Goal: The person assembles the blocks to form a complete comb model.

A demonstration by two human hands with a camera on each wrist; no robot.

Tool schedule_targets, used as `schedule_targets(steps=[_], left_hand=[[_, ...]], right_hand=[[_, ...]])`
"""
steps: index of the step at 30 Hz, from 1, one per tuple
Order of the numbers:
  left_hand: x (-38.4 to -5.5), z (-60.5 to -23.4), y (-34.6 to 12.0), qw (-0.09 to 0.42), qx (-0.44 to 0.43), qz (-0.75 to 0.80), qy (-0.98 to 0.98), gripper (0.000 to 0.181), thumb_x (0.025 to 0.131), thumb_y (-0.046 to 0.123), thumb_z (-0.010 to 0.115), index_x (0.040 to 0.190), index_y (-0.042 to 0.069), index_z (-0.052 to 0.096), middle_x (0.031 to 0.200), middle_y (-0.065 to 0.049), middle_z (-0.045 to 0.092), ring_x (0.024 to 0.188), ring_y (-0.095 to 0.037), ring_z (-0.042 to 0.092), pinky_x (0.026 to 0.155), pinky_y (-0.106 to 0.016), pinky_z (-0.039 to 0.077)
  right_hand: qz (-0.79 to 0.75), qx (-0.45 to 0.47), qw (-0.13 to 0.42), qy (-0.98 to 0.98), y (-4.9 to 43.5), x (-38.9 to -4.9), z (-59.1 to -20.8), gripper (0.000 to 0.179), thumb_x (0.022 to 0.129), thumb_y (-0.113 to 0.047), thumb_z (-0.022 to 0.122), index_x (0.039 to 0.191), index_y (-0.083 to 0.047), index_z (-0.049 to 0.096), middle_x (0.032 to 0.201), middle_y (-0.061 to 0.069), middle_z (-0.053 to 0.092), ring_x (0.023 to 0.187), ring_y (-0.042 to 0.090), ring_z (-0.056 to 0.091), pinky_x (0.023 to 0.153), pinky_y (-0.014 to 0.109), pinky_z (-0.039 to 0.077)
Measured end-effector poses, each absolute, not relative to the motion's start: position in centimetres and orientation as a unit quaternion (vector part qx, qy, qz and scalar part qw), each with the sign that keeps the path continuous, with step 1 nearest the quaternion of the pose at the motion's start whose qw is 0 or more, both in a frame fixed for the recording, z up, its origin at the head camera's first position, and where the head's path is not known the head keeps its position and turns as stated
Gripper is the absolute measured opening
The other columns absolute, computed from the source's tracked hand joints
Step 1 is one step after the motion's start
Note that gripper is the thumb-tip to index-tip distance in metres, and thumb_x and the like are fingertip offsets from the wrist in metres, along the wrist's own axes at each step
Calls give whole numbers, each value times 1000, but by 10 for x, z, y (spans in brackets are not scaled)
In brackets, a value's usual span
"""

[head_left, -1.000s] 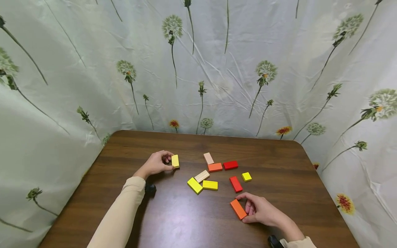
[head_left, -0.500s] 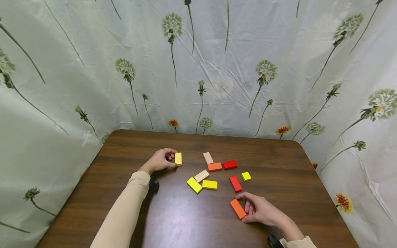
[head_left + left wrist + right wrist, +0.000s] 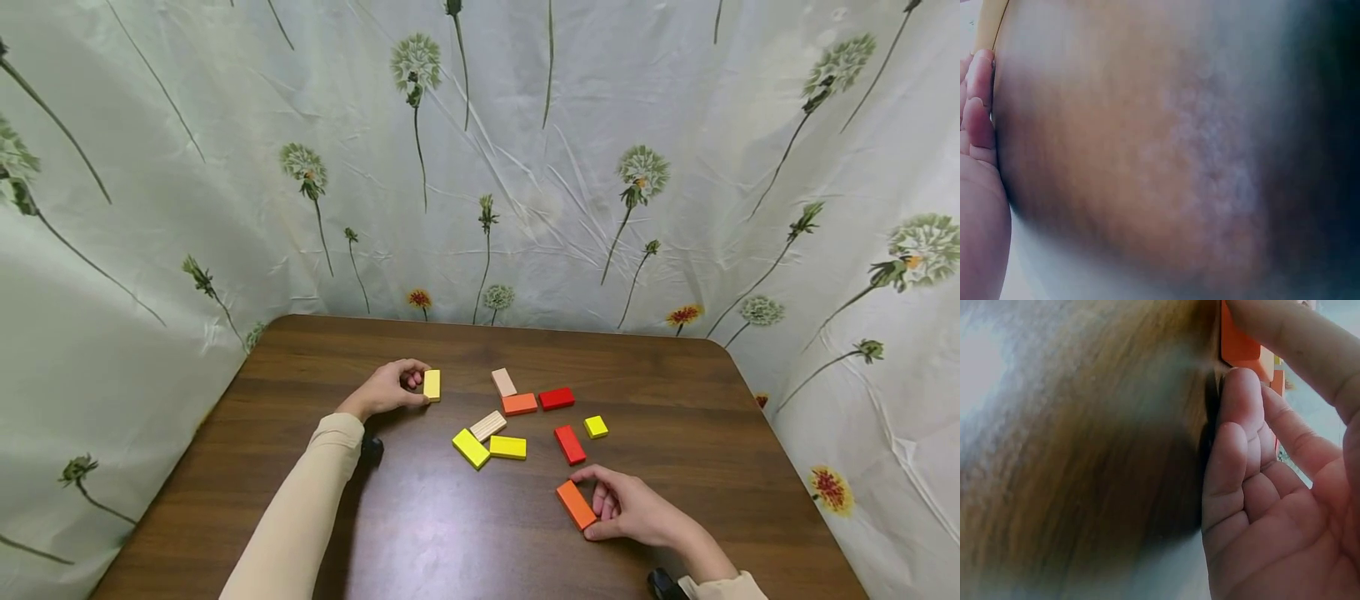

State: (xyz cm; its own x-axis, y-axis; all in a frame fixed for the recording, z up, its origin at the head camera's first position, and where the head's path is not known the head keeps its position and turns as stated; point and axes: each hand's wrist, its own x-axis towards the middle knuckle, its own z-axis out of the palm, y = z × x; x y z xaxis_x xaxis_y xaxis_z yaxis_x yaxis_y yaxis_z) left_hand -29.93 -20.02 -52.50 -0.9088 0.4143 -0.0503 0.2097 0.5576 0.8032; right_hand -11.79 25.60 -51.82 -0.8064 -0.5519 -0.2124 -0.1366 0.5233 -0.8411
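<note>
At the left of the head view, my left hand (image 3: pixel 386 389) pinches a pale yellow wooden block (image 3: pixel 432 386) between thumb and fingertips. The same block (image 3: pixel 990 25) shows only as a strip in the left wrist view, above the curled fingers. My right hand (image 3: pixel 636 510), nearer the front, grips an orange block (image 3: pixel 576 505) at its two ends with thumb and index finger. In the right wrist view the orange block (image 3: pixel 1241 344) lies close against the table, the other fingers curled beside it. A red block (image 3: pixel 570 445) lies just beyond the right fingertips.
Between the hands lie two bright yellow blocks (image 3: pixel 507 447), a ridged wood block (image 3: pixel 488 425), a pinkish block (image 3: pixel 503 382), another orange block (image 3: pixel 520 405) and another red block (image 3: pixel 557 399). A small yellow block (image 3: pixel 596 427) lies to the right. A floral curtain (image 3: pixel 525 167) hangs behind the brown table (image 3: pixel 637 367).
My left hand has slid a little to the right with the pale yellow block, which now stands straighter in view. The right hand and the orange block have stayed in place.
</note>
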Motion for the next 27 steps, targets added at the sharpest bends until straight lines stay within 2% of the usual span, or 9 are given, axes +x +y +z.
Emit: schedule_targets(steps=[6, 12, 27], left_hand=[[-300, -527, -202, 117, 179, 445, 869, 58, 82, 12, 89, 133, -2, 66, 103, -8, 62, 95, -18, 57, 85, -23, 46], [-301, -528, -203, 125, 168, 452, 867, 54, 83, 11, 88, 131, -1, 66, 103, -6, 62, 95, -16, 57, 84, -21, 47], [-302, -530, -203, 116, 169, 470, 858, 53, 84, 7, 87, 132, -5, 66, 102, -10, 64, 94, -19, 59, 82, -21, 48]], right_hand=[[-468, -224, 238, 821, 258, -118, -518, 69, 87, -20, 91, 146, -6, 56, 91, 1, 62, 73, 3, 58, 65, 23, 52], [-475, -201, 240, 822, 255, -115, -513, 66, 86, -13, 90, 144, -7, 58, 92, 4, 61, 73, 3, 56, 66, 20, 49], [-467, -176, 229, 835, 254, -113, -513, 62, 86, -18, 92, 139, -9, 61, 91, 5, 61, 72, 5, 56, 66, 21, 50]])
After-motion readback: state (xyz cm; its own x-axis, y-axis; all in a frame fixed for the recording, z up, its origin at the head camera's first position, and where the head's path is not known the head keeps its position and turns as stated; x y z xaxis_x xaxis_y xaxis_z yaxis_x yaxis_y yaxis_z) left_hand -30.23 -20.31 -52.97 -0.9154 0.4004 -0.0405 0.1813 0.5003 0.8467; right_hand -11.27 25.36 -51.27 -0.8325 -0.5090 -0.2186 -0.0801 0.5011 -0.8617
